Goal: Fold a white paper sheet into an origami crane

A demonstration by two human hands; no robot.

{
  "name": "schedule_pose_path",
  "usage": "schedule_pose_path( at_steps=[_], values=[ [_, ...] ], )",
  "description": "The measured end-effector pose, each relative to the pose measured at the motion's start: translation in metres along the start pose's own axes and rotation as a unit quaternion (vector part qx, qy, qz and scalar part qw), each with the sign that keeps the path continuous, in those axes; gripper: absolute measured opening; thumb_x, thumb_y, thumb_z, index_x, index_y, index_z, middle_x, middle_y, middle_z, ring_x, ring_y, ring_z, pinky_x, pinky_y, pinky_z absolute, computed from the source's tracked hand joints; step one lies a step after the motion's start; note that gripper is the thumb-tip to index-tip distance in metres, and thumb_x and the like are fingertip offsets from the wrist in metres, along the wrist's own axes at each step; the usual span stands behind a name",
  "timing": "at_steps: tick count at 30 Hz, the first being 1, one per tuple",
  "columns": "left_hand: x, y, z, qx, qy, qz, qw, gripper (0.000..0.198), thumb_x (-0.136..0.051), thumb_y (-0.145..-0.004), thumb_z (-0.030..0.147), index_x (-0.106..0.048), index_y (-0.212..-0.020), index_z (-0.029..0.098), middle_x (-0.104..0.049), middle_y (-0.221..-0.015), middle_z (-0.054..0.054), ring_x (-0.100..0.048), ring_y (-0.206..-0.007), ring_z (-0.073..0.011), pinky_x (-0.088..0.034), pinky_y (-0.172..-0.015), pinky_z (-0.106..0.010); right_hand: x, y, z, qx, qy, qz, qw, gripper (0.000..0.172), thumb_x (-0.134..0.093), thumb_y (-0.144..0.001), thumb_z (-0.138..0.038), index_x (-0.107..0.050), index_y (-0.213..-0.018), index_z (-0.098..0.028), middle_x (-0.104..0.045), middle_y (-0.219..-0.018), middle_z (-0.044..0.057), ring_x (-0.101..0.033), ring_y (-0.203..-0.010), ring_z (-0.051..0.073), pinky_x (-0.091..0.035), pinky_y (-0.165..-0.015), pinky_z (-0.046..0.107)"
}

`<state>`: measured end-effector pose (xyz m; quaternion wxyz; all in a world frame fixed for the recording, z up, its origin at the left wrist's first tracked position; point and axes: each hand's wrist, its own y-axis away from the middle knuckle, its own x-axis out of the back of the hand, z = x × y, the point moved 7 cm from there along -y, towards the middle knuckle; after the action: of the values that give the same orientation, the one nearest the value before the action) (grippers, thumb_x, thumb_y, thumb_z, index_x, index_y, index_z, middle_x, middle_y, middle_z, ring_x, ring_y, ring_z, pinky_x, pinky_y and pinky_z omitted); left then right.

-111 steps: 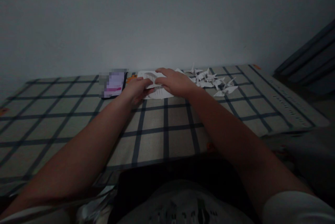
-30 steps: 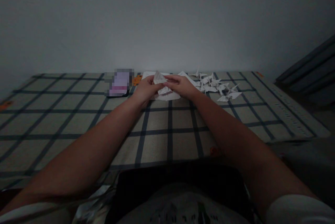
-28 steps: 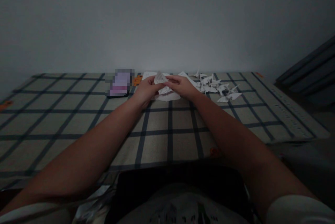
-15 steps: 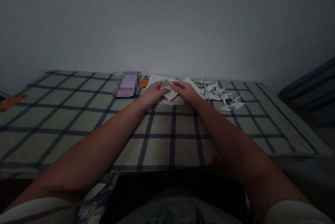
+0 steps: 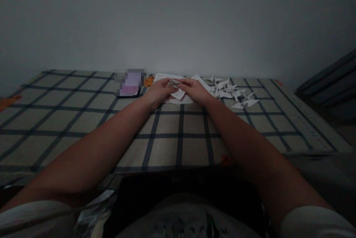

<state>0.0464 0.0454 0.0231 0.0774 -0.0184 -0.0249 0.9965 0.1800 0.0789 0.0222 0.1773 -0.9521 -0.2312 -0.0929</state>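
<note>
Between my two hands is a small piece of folded paper (image 5: 178, 93), white with faint print. My left hand (image 5: 159, 92) grips its left side, thumb on top. On the right side, my right hand (image 5: 195, 90) pinches it with thumb and fingers. Both hands hold it just above white paper sheets (image 5: 169, 76) that lie on the table. To the right of my right hand sits a cluster of several folded paper cranes (image 5: 224, 88). The fingertips under the paper are partly hidden.
A lit phone (image 5: 130, 83), partly pixelated, lies left of the sheets. A checked tablecloth (image 5: 191, 138) with orange patches covers the table. Behind it rises a plain wall (image 5: 172, 23). Dark pleated fabric (image 5: 330, 82) is at the right. Below the table edge, a shiny crumpled item (image 5: 93, 212) shows.
The flap of the folded paper that stood up between my thumbs now lies lower and looks smaller. My hands stay on the paper. The whole view has shifted slightly.
</note>
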Motion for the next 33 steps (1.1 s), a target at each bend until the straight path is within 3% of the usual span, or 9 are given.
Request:
schedule_pose_path(
  at_steps=[4, 9, 13, 19, 24, 29, 33],
  values=[
    [0.001, 0.0, -0.001, -0.001, -0.001, 0.017, 1.0, 0.027, -0.076, -0.065, 0.012, -0.07, -0.091, 0.015, -0.069, -0.076, 0.0, -0.061, -0.059, -0.0096, -0.044, -0.052, -0.019, -0.001, 0.0, -0.001, 0.013, 0.003, 0.012, 1.0, 0.031, -0.073, -0.089, -0.032, -0.077, -0.116, -0.016, -0.077, -0.117, 0.01, -0.069, -0.103, 0.02, -0.057, -0.097, 0.037],
    [0.003, -0.001, -0.003, 0.002, 0.003, 0.037, 0.999, 0.024, -0.077, -0.066, 0.011, -0.069, -0.089, 0.016, -0.07, -0.077, 0.0, -0.062, -0.062, -0.0096, -0.046, -0.054, -0.019, -0.004, 0.0, 0.004, -0.009, -0.015, 0.032, 0.999, 0.027, -0.07, -0.091, -0.028, -0.073, -0.116, -0.018, -0.076, -0.105, 0.007, -0.069, -0.092, 0.018, -0.061, -0.083, 0.033],
    [0.002, -0.006, -0.006, -0.007, 0.009, 0.007, 1.0, 0.022, -0.076, -0.067, 0.014, -0.069, -0.088, 0.017, -0.07, -0.078, 0.0, -0.063, -0.062, -0.0109, -0.048, -0.052, -0.019, -0.005, 0.0, 0.001, -0.018, -0.008, 0.049, 0.999, 0.022, -0.069, -0.091, -0.024, -0.071, -0.112, -0.018, -0.075, -0.099, 0.006, -0.068, -0.089, 0.018, -0.062, -0.075, 0.03],
    [0.002, -0.008, -0.011, 0.001, 0.039, 0.006, 0.999, 0.023, -0.078, -0.071, 0.018, -0.069, -0.092, 0.016, -0.072, -0.084, -0.003, -0.068, -0.068, -0.0127, -0.056, -0.059, -0.021, -0.005, -0.001, -0.001, -0.025, -0.015, 0.053, 0.998, 0.013, -0.067, -0.093, -0.019, -0.07, -0.106, -0.018, -0.074, -0.098, 0.006, -0.069, -0.086, 0.017, -0.062, -0.07, 0.027],
    [0.001, -0.006, -0.01, 0.01, 0.044, -0.004, 0.999, 0.026, -0.08, -0.067, 0.016, -0.069, -0.092, 0.015, -0.073, -0.084, -0.004, -0.07, -0.069, -0.0144, -0.057, -0.061, -0.023, -0.003, -0.001, -0.001, -0.042, -0.005, 0.041, 0.998, 0.014, -0.068, -0.094, -0.023, -0.072, -0.106, -0.016, -0.075, -0.097, 0.006, -0.07, -0.082, 0.016, -0.063, -0.074, 0.029],
    [0.006, -0.006, -0.008, 0.012, 0.007, 0.012, 1.0, 0.028, -0.079, -0.064, 0.015, -0.071, -0.09, 0.015, -0.072, -0.078, -0.002, -0.064, -0.06, -0.0119, -0.051, -0.053, -0.021, -0.004, 0.005, -0.013, -0.031, -0.011, -0.009, 0.999, 0.029, -0.068, -0.093, -0.023, -0.075, -0.12, -0.015, -0.078, -0.115, 0.01, -0.072, -0.092, 0.018, -0.064, -0.083, 0.033],
    [0.009, -0.006, -0.008, 0.001, -0.016, 0.025, 1.0, 0.028, -0.08, -0.065, 0.018, -0.073, -0.093, 0.016, -0.073, -0.08, -0.003, -0.065, -0.063, -0.0124, -0.05, -0.053, -0.02, -0.001, 0.008, -0.018, -0.036, 0.03, 0.003, 0.999, 0.028, -0.066, -0.094, -0.017, -0.077, -0.118, -0.011, -0.078, -0.115, 0.011, -0.072, -0.094, 0.018, -0.062, -0.089, 0.034]
  ],
)
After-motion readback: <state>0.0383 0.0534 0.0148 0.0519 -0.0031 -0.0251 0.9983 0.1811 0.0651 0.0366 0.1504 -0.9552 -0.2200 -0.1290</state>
